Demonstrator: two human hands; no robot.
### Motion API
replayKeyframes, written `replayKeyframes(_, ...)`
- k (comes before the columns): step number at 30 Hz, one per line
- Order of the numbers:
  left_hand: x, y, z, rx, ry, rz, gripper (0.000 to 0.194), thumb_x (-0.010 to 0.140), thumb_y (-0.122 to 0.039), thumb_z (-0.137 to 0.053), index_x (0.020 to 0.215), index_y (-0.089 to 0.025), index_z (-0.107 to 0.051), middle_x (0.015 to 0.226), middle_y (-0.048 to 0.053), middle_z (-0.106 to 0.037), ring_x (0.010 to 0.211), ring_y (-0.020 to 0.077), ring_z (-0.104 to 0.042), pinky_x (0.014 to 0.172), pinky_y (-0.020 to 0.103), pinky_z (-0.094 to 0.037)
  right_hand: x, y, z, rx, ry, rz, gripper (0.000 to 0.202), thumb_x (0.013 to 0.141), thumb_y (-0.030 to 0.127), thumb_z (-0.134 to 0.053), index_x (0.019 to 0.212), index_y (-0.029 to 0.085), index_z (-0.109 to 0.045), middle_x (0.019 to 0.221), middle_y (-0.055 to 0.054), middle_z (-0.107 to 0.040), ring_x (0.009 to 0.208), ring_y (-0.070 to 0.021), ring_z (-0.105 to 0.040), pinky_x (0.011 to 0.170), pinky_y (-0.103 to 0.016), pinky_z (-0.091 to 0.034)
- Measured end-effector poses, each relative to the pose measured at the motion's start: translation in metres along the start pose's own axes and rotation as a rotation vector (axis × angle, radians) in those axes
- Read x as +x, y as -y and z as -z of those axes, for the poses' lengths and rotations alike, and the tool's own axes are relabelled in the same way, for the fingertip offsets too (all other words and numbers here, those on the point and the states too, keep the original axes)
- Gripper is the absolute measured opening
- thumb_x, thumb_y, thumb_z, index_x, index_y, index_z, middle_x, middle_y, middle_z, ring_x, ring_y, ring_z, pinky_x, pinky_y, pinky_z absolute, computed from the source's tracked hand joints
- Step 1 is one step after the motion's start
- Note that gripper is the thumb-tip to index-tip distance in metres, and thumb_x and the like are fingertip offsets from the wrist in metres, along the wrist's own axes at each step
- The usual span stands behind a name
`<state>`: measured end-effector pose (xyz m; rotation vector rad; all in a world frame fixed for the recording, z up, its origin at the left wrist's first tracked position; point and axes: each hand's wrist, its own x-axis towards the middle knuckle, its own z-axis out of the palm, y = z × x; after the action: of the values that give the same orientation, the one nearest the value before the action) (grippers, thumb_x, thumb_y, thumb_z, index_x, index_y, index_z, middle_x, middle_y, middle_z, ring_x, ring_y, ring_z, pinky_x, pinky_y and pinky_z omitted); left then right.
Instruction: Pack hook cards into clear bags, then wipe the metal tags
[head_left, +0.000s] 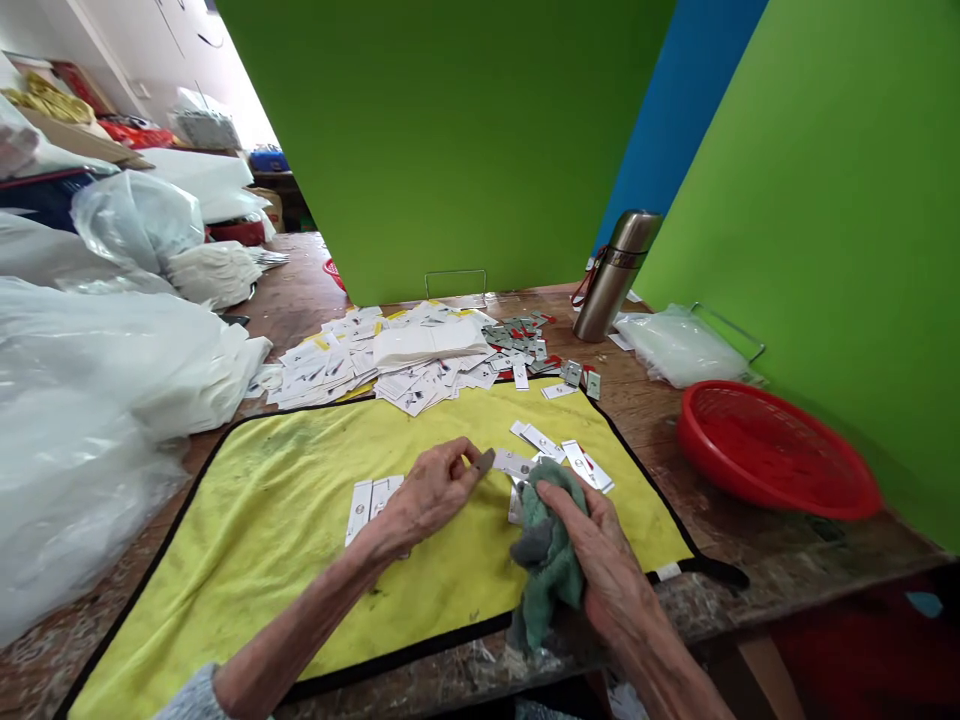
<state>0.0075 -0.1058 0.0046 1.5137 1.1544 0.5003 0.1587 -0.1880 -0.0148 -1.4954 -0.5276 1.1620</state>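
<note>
Near the middle of the frame, the left hand has its thumb and fingers drawn together, with a small grey piece at their tips (a finger cover or something held, I cannot tell which). Just beside that piece is the left end of a small silvery plate, whose right end reaches the green cloth. Whether the left fingers grip the plate, I cannot tell. The right hand, at the lower centre right, is closed around the cloth.

Loose plates lie on the yellow towel to the right of the plate, and a few more plates lie partly behind the left hand. Beyond the towel's far edge, across the centre, are a spread of white cards, a folded white stack and a heap of small metal pieces with red bits among them.

A steel flask stands at the upper right, near a clear plastic bag; a red basket sits at the right. Large plastic bags fill the left side.
</note>
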Motion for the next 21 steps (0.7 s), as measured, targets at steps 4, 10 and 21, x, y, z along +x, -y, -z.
replayKeyframes(4, -0.001, 0.004, 0.007, -0.178, -0.009, 0.109, 0.025, 0.062, -0.039, -0.062, 0.071, -0.018, -0.053, 0.055, -0.007, -0.044, 0.050, 0.0077, -0.036, 0.049, 0.021, -0.025, -0.001, 0.010, 0.009, -0.322, -0.075, 0.239, 0.051, 0.073, 0.054, -0.063, 0.108, 0.018, -0.057, 0.088, -0.004, -0.067, 0.076, -0.0196, -0.061, 0.069, -0.031, -0.049)
replayKeyframes(10, -0.010, -0.001, 0.001, -0.361, 0.006, 0.108, 0.031, 0.064, -0.044, -0.064, 0.060, -0.018, -0.048, 0.051, -0.007, -0.043, 0.047, 0.0058, -0.035, 0.047, 0.020, -0.026, -0.013, 0.019, -0.012, -0.616, 0.042, 0.536, 0.025, 0.087, 0.039, -0.047, 0.092, 0.018, -0.059, 0.084, -0.006, -0.064, 0.077, -0.0208, -0.060, 0.071, -0.033, -0.048)
replayKeyframes(21, -0.018, -0.005, 0.011, -0.535, -0.237, 0.189, 0.024, 0.059, -0.031, -0.070, 0.069, -0.017, -0.054, 0.049, -0.005, -0.056, 0.046, 0.0072, -0.049, 0.049, 0.019, -0.039, -0.026, -0.018, -0.031, -0.811, 0.185, 0.871, 0.043, 0.084, 0.012, -0.038, 0.121, 0.016, -0.060, 0.122, -0.015, -0.060, 0.109, -0.0273, -0.055, 0.092, -0.044, -0.048)
